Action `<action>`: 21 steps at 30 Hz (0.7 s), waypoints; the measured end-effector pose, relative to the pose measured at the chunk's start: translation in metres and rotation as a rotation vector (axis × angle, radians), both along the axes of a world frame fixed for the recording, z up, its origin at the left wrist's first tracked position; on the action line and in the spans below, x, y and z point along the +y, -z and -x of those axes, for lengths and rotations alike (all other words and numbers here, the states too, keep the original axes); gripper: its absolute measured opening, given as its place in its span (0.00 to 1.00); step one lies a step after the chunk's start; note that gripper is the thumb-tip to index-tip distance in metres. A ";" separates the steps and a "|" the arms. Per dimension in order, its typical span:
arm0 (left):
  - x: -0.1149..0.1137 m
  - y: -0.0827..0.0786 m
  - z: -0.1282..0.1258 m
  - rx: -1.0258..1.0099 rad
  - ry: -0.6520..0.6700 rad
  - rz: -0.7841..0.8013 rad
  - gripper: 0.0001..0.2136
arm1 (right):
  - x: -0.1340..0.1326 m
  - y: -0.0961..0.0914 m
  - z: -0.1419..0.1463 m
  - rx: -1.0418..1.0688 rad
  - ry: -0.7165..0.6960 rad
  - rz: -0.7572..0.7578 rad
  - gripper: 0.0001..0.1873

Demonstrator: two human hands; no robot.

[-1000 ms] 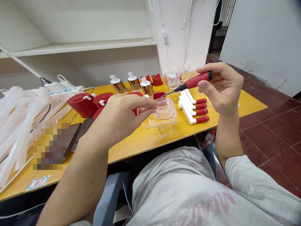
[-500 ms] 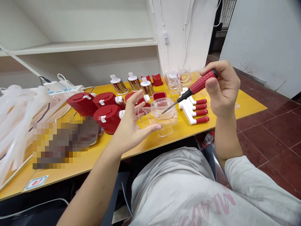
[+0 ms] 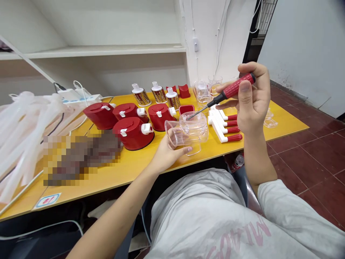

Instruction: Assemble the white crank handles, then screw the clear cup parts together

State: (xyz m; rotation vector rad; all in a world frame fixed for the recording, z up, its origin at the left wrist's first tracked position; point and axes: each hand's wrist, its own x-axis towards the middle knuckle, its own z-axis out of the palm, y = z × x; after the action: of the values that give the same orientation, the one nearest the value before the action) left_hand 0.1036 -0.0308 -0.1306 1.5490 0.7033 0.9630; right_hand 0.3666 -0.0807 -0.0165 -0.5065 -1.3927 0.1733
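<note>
Head view, left hand (image 3: 167, 151) clasping clear plastic housing (image 3: 193, 128) between thumb and fingers, housing sitting near yellow table's (image 3: 126, 162) front edge, right hand (image 3: 252, 102) gripping red-and-black screwdriver (image 3: 221, 96), tip pointing at housing's round top, white cranks (image 3: 217, 129) lying just right, metal drums (image 3: 141, 98) standing behind.

Yellow table (image 3: 132, 164) with 4 red housings (image 3: 132, 136), 3 drums (image 3: 141, 98)

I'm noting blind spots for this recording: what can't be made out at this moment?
All in the head view:
- Screwdriver tip: too small against the clear plastic part to tell what it meets.
- Left hand: fingertips obscured by the clear plastic part's edges.
- Dark items: masked by pixel blocks.
- Upper red handles: right ends hidden by the right hand.
</note>
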 end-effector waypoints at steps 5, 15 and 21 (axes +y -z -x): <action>-0.003 0.000 0.000 0.019 -0.044 -0.063 0.40 | -0.006 -0.003 0.002 0.008 0.071 -0.022 0.18; -0.004 -0.004 0.001 0.056 -0.022 -0.135 0.36 | -0.009 -0.005 -0.001 0.015 0.087 -0.098 0.21; -0.004 -0.004 0.001 0.052 -0.010 -0.134 0.35 | -0.011 -0.003 -0.002 -0.041 0.140 -0.030 0.31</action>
State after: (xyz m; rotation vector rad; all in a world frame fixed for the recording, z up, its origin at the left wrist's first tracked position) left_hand 0.1027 -0.0344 -0.1266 1.6943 0.6950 0.9978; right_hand 0.3682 -0.0913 -0.0132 -0.5836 -1.3920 0.0286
